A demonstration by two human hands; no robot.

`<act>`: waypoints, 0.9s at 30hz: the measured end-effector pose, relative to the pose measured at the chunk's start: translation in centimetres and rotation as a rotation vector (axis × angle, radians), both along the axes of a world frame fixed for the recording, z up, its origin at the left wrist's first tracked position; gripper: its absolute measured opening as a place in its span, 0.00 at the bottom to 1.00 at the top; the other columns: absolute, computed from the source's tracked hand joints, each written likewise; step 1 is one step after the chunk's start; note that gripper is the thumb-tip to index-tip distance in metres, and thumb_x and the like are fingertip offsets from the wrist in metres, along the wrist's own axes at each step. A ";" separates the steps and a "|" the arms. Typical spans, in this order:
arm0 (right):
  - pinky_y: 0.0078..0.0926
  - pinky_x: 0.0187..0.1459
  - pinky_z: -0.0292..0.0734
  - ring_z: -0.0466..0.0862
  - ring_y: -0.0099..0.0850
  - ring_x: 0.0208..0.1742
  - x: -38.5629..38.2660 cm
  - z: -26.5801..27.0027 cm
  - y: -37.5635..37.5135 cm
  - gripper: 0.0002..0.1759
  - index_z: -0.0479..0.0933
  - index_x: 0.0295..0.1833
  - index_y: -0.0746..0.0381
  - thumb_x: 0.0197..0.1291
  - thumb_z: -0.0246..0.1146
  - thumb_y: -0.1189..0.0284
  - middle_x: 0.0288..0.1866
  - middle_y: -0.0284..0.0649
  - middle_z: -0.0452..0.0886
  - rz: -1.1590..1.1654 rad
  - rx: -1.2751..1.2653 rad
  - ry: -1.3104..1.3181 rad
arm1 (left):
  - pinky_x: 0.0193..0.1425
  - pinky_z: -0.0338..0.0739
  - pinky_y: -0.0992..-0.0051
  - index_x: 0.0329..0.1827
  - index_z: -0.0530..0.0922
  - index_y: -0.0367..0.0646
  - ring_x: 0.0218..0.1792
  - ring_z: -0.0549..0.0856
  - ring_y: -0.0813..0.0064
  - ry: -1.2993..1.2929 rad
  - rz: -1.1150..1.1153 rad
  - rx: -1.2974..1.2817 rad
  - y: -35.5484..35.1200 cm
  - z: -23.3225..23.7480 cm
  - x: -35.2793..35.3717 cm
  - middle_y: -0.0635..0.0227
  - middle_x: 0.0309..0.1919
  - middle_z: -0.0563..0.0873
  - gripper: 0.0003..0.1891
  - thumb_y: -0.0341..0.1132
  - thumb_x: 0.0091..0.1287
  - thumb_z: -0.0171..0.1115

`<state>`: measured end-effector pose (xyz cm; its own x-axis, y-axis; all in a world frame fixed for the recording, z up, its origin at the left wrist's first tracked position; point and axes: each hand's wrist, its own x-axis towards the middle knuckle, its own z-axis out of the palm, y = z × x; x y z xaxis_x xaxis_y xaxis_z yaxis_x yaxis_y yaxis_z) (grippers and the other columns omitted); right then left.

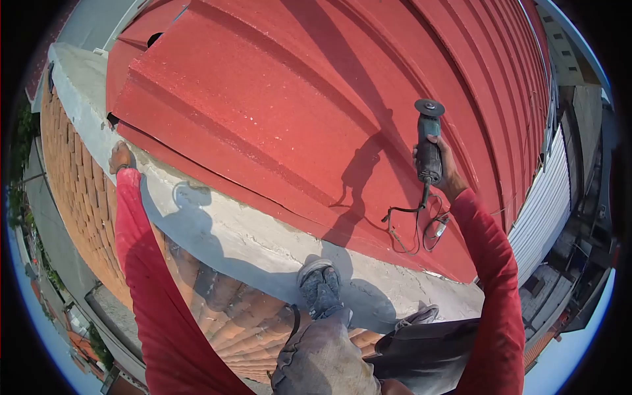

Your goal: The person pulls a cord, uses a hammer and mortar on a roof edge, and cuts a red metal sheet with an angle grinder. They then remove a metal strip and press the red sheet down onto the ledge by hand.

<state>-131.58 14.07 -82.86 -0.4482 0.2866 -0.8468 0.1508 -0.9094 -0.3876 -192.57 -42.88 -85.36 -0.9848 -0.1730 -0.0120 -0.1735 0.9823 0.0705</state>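
My right hand [447,172] is wrapped round the body of an angle grinder [429,148], held upright over the red metal roof sheet [263,112]. A dark round disc [429,107] sits at the grinder's top end, and its cord [421,209] hangs from the bottom and coils near a plug connection [440,227]. Out to the left, my left hand [120,158] is closed like a fist, overlapping the pale concrete ledge [230,234] near the roof sheet's lower corner. No tool shows in it.
My shoe [320,283] stands at the ledge beside clay roof tiles [230,316]; more tiles [76,178] slope away left. Raised ribs run along the red sheet. A corrugated pale roof [543,197] lies lower on the right. Ground and buildings show far below the edges.
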 end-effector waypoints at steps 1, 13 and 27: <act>0.33 0.36 0.86 0.84 0.35 0.30 -0.9 -1.2 -0.5 0.23 0.73 0.45 0.67 0.57 0.66 0.57 0.35 0.45 0.82 -0.088 -0.026 0.037 | 0.71 0.63 0.60 0.63 0.79 0.42 0.63 0.79 0.54 -0.013 0.036 0.021 0.0 0.7 0.1 0.55 0.61 0.82 0.29 0.53 0.72 0.44; 0.51 0.55 0.79 0.84 0.43 0.48 -16.8 -11.1 -2.2 0.30 0.68 0.60 0.59 0.66 0.52 0.45 0.52 0.45 0.80 -0.772 0.055 0.377 | 0.64 0.65 0.71 0.62 0.78 0.36 0.54 0.78 0.71 -0.221 0.224 0.834 -9.8 -5.5 -11.6 0.64 0.57 0.80 0.35 0.59 0.64 0.63; 0.55 0.54 0.82 0.78 0.60 0.60 -21.9 -12.0 -0.1 0.42 0.53 0.73 0.68 0.72 0.45 0.41 0.65 0.60 0.70 -0.636 0.103 0.277 | 0.58 0.72 0.70 0.70 0.71 0.56 0.62 0.76 0.79 -0.231 0.261 1.279 -4.7 1.9 -3.1 0.78 0.65 0.77 0.25 0.52 0.72 0.59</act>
